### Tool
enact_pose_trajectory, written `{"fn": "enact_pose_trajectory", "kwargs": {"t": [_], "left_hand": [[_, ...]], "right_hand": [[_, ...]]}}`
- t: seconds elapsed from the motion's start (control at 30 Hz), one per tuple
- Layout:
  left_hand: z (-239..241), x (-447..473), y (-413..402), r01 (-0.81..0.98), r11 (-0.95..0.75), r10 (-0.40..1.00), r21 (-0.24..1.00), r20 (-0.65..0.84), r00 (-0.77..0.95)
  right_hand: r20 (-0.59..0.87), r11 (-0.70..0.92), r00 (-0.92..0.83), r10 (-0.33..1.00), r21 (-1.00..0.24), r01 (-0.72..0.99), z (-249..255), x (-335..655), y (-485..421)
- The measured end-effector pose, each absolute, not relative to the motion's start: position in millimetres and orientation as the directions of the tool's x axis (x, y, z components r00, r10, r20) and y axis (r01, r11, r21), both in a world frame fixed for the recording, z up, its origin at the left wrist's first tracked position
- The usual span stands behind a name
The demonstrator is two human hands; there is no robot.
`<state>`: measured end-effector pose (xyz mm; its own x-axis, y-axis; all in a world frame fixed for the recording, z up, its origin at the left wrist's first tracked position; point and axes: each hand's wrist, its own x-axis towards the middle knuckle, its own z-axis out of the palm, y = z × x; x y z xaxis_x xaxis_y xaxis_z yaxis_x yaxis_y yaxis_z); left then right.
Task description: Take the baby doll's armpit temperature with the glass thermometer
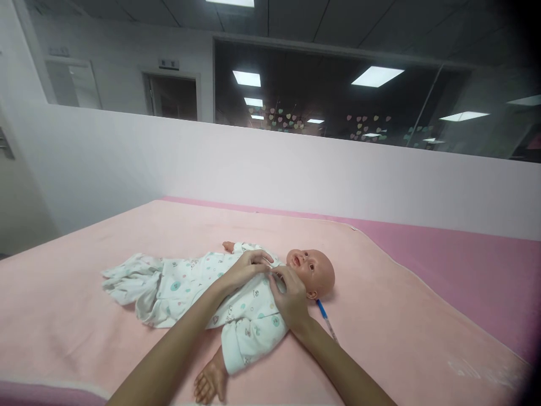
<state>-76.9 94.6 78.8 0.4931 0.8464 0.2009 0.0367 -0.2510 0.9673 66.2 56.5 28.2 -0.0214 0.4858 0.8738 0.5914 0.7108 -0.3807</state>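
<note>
A baby doll (pixel 316 270) lies on its back with its head to the right. It wears a white baby outfit (pixel 186 285) printed with small coloured figures. At the neckline, my left hand (pixel 249 268) is closed, thumb and fingers pinching the cloth. My right hand (pixel 291 299) meets it there from the right, also in a pinch on the neckline, close to the doll's chin. The fingertips nearly touch, and whatever fastening lies between them is too small to make out. Beside the doll's ear lies a thin stick with a blue end (pixel 322 310), partly hidden by my right forearm.
A peach-coloured sheet (pixel 393 327) covers the padded pink surface (pixel 456 270) under the doll. Behind it runs a low white wall (pixel 270 175) with a dark window (pixel 338 96) above. A door with a handle (pixel 6 146) stands at the far left.
</note>
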Motion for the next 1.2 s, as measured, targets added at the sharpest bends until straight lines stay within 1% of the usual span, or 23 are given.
{"fn": "enact_pose_trajectory", "kwargs": {"t": [0.1, 0.17, 0.37, 0.43, 0.63, 0.8, 0.87, 0.97, 1.03, 1.1, 1.2], "left_hand": [[79.8, -76.7, 92.9, 0.062, -0.283, 0.844, 0.957, 0.218, 0.49], [80.7, -76.6, 91.7, 0.075, -0.301, 0.845, 0.951, 0.229, 0.483], [81.5, -76.0, 91.0, 0.079, -0.304, 0.845, 0.949, 0.23, 0.483], [81.8, -75.6, 91.0, 0.079, -0.305, 0.846, 0.949, 0.232, 0.48], [84.2, -75.2, 88.9, 0.09, -0.308, 0.85, 0.947, 0.231, 0.473], [84.5, -74.4, 88.3, 0.063, -0.283, 0.856, 0.957, 0.223, 0.466], [84.0, -74.5, 88.6, 0.056, -0.276, 0.854, 0.959, 0.218, 0.473], [83.7, -75.4, 88.7, 0.045, -0.274, 0.843, 0.961, 0.217, 0.493], [83.9, -76.0, 88.6, 0.047, -0.279, 0.84, 0.959, 0.22, 0.496], [84.0, -76.3, 88.7, 0.053, -0.288, 0.837, 0.956, 0.225, 0.498], [83.3, -75.8, 89.5, 0.051, -0.296, 0.84, 0.954, 0.235, 0.489]], "right_hand": [[0.87, 0.711, -0.008, 0.493, -0.397, 0.58, 27.6, 65.6, 54.9], [0.874, 0.708, -0.022, 0.485, -0.379, 0.596, 27.7, 66.1, 54.9], [0.904, 0.687, -0.124, 0.41, -0.216, 0.694, 27.3, 71.0, 59.1], [0.894, 0.684, -0.149, 0.423, -0.208, 0.699, 27.7, 72.3, 59.9], [0.87, 0.695, -0.121, 0.479, -0.291, 0.657, 31.4, 71.9, 59.3], [0.853, 0.674, -0.112, 0.51, -0.315, 0.669, 31.5, 70.2, 59.2], [0.842, 0.669, -0.083, 0.533, -0.359, 0.651, 31.6, 69.3, 58.6], [0.816, 0.659, -0.007, 0.578, -0.462, 0.593, 32.8, 67.7, 56.4], [0.805, 0.655, 0.018, 0.594, -0.496, 0.57, 34.3, 66.9, 54.7], [0.806, 0.661, 0.01, 0.592, -0.492, 0.567, 35.7, 66.6, 53.2], [0.817, 0.668, -0.035, 0.576, -0.445, 0.596, 36.5, 67.1, 52.5]]}}
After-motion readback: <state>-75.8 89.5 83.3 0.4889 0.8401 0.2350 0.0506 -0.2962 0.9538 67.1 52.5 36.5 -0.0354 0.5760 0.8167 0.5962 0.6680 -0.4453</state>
